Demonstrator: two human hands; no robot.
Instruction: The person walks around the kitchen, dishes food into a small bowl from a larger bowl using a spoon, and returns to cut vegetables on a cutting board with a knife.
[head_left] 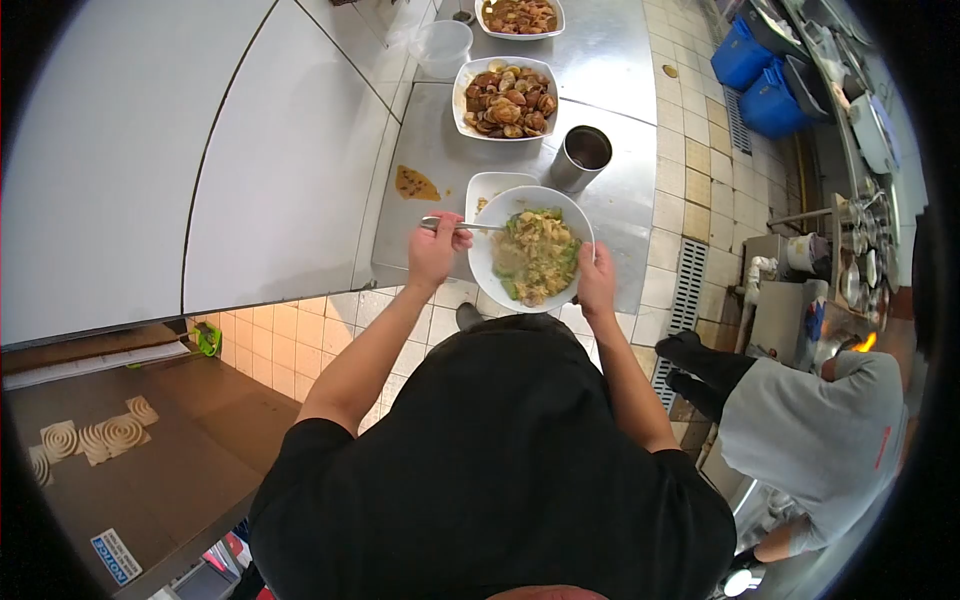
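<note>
My left hand [433, 252] is closed around the handle of a metal spoon [478, 226], whose head is hidden in the food. The spoon reaches into a round white bowl [487, 268] of yellowish food with green pieces [543, 257]. My right hand [597, 284] grips this bowl's right rim, tilting it slightly toward me at the table's near edge. Partly covered by the bowl, a white square dish [488, 184] sits just behind it. A metal cup [580, 160] with a dark inside stands behind the bowl to the right.
On the steel table [625, 110] stand a dish of clams [508, 100], another filled dish [520, 17] and a clear plastic tub [440, 48]. Brown sauce [415, 184] is spilled at left. At right, a person in grey [815, 430] works near a flame [865, 342].
</note>
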